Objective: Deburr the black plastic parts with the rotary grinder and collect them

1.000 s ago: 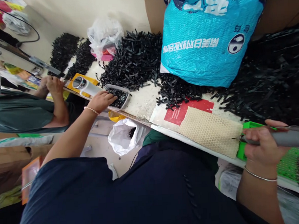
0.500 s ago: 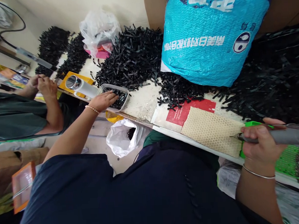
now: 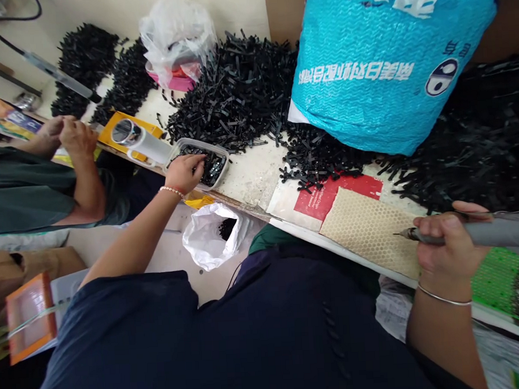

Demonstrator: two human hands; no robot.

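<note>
My left hand point(image 3: 185, 174) reaches into a clear plastic tub point(image 3: 226, 168) of small black parts point(image 3: 214, 165). Its fingers are bent and drawn toward the thumb; whatever lies between their tips is too small to make out. On the other side, my right hand point(image 3: 449, 245) is wrapped around a grey pen-shaped power tool point(image 3: 490, 233), which looks like an electric screwdriver. Its thin bit points left, above a cream honeycomb-patterned mat point(image 3: 365, 226) at the bench edge.
Heaps of black clip-like pieces point(image 3: 236, 91) cover the bench back. A blue sack point(image 3: 361, 73) stands among them. A white handled cup point(image 3: 146, 145) sits beside the tub. Right lies a green tray point(image 3: 496, 278) of small metal bits. A co-worker's hands point(image 3: 76, 137) are at left.
My left hand has drawn its fingers in from lying spread over the black parts. My right hand keeps hold of the tool over the mat. The whole view has shifted slightly.
</note>
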